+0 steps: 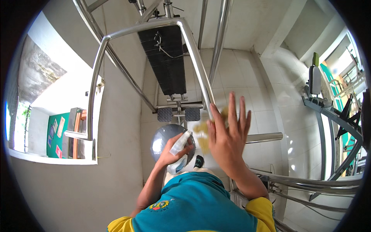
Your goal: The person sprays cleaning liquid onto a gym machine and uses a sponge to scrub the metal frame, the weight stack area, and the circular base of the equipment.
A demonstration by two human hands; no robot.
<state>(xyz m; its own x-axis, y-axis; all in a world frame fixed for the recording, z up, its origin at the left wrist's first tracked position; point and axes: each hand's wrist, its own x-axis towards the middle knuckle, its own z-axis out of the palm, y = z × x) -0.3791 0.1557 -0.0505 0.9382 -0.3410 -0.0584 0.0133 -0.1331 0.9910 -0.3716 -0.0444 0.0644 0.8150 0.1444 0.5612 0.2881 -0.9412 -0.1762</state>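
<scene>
My left hand [175, 149] is closed around the neck of a clear plastic spray bottle [180, 142] with a white nozzle, in front of my waist and above a grey exercise ball [163, 139]. My right hand [229, 136] has its fingers stretched out beside the lower end of a chrome handle bar [200, 66] of a gym machine. A yellowish cloth [204, 142] hangs behind and below this hand, its edges blurred. The palm faces away, so how the cloth is held is hidden.
A black padded bench board [166, 61] with a white cord stands inside the chrome frame, above two black footplates [192, 114]. A padded horizontal bar [264, 138] juts out at the right. Curved chrome bars [313, 185] lie lower right. Another exercise machine [333, 110] stands farther right; a window opening is at left.
</scene>
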